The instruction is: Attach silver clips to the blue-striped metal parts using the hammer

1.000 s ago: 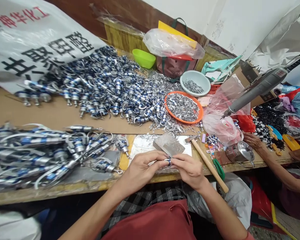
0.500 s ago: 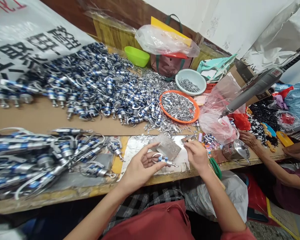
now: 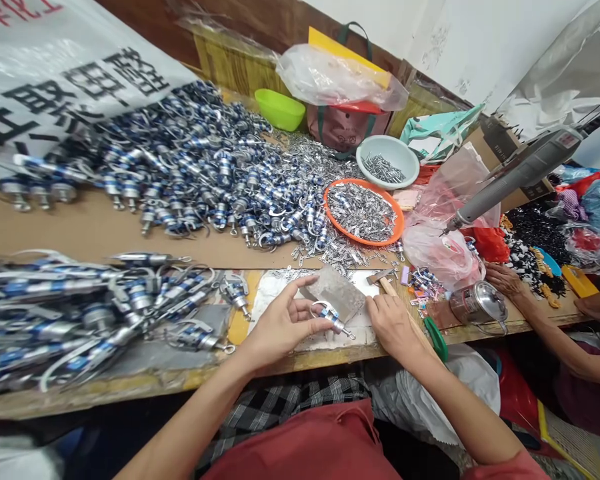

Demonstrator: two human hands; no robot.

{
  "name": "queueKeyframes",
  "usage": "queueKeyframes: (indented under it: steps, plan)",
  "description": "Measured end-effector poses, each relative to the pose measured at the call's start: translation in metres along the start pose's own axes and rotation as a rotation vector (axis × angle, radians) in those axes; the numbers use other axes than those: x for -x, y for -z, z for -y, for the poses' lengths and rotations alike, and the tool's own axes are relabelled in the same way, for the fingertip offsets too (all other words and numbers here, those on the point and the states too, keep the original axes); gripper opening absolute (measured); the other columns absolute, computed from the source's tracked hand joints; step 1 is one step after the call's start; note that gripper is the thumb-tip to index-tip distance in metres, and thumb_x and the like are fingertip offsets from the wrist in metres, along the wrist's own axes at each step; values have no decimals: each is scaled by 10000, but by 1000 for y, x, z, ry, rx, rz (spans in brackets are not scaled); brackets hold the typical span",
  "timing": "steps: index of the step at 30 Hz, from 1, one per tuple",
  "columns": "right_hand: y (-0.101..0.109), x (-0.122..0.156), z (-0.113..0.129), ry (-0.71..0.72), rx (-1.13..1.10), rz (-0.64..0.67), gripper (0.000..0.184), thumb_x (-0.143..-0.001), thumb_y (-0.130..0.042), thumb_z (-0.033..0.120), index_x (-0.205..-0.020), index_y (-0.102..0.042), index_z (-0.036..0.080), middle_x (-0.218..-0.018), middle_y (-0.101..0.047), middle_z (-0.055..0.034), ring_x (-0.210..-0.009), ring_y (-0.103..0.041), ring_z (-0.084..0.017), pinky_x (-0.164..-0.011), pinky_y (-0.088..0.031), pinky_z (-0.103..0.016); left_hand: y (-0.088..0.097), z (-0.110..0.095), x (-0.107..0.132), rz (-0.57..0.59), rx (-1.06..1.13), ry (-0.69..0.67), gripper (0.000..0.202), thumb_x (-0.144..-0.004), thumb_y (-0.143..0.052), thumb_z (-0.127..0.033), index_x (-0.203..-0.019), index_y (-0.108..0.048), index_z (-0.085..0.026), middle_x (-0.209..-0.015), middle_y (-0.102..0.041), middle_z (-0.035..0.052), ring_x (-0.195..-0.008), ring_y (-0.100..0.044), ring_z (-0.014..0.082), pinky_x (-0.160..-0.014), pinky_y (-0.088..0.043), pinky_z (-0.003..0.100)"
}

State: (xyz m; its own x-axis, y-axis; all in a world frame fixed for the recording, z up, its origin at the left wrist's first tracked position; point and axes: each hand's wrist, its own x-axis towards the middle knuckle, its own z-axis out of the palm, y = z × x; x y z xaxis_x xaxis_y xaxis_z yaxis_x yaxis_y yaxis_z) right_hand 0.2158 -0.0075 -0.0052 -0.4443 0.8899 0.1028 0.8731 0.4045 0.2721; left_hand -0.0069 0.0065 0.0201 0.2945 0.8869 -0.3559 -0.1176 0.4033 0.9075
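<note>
My left hand [image 3: 290, 323] pinches a small blue-and-silver metal fitting [image 3: 333, 319] between thumb and fingers. It has a curved pale lever and a small eyelet at its right end. A grey rectangular block [image 3: 337, 291] lies just behind it on a worn white sheet [image 3: 325, 340]. At the block's right side, my right hand [image 3: 393, 323] is closed with its fingertips together; whatever they hold, if anything, is hidden. A hammer [image 3: 387, 287] with a wooden handle lies beside and partly behind that hand.
Many similar fittings [image 3: 220, 173] are heaped behind and at left. An orange basket [image 3: 401, 223] holds small metal plates; a pale bowl [image 3: 413, 160] holds pins. A powered screwdriver [image 3: 520, 173] hangs at right. Near a metal mug [image 3: 480, 307] is another person's hand [image 3: 507, 281].
My right hand has moved down from the hammer's head to beside its handle, near the block. My left hand still holds the fitting, and the view has shifted slightly.
</note>
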Motion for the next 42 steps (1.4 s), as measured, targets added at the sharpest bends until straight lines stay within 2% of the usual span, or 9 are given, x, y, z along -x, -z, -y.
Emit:
queueKeyframes:
  steps: [3, 6, 9, 14, 20, 24, 31, 36, 42]
  plan:
    - [7, -4, -10, -47, -250, -31, 246, -780, -442, 3, -928, -599, 121, -809, -592, -89, -733, -540, -194, -649, -417, -289, 1, -1, -1, 0, 6, -3, 879, -469, -789, -279, -1226, -359, -162, -692, -595, -38, -691, -636, 164, -699, -518, 308]
    - [25, -15, -14, -102, -627, -159, 163, -813, -487, 76, -872, -616, 156, -802, -611, -50, -747, -567, -149, -668, -437, -241, 0, 0, 0, 17, 31, -5, 871, -477, -788, -272, -1226, -358, -157, -682, -608, -37, -681, -641, 162, -691, -523, 299]
    - [45, -28, -2, -16, -812, -180, 107, -798, -549, 103, -784, -628, 173, -749, -635, -10, -718, -572, -121, -683, -431, -215, -1, 1, 0, 22, 49, -10, 864, -481, -786, -259, -1225, -360, -153, -674, -608, -40, -682, -636, 153, -692, -521, 285]
    - [60, -43, 16, 72, -869, -43, 132, -760, -571, 52, -729, -634, 164, -697, -630, -1, -683, -561, -112, -647, -418, -200, -1, 2, -1, 36, 73, -24, 847, -494, -779, -244, -1225, -360, -157, -682, -603, -41, -696, -628, 149, -722, -514, 298]
    - [62, -41, 11, 123, -866, -46, 180, -783, -501, 51, -767, -639, 166, -748, -632, -28, -721, -566, -131, -671, -440, -230, -1, 4, 0, 50, 82, -22, 829, -515, -769, -241, -1231, -358, -166, -681, -591, -44, -688, -624, 148, -716, -507, 301]
    - [62, -39, 17, 163, -1000, -63, 240, -780, -461, 42, -795, -660, 175, -792, -651, -39, -756, -589, -134, -701, -460, -245, 0, 3, -1, 32, 62, -29, 834, -503, -774, -228, -1229, -371, -160, -668, -589, -46, -681, -610, 137, -695, -500, 274]
    - [52, -43, 29, -217, -1305, -19, 121, -702, -625, 99, -744, -703, 181, -701, -668, -18, -666, -604, -136, -629, -472, -238, -1, 3, 0, 55, 82, -41, 825, -521, -761, -231, -1236, -357, -158, -687, -602, -40, -694, -628, 149, -724, -510, 307]
    - [45, -43, 34, -250, -1322, -141, 229, -665, -590, 10, -648, -704, 207, -748, -656, -9, -731, -603, -129, -679, -472, -232, -1, 2, 0, 41, 55, -47, 828, -514, -766, -243, -1232, -364, -159, -690, -596, -36, -723, -632, 171, -759, -510, 348]
    - [47, -50, 43, -243, -1228, -197, 142, -692, -618, 90, -642, -686, 204, -635, -613, 3, -610, -567, -113, -554, -444, -215, -1, 1, 0, 36, 47, -31, 833, -501, -768, -264, -1223, -365, -163, -703, -602, -28, -732, -640, 186, -763, -511, 369]
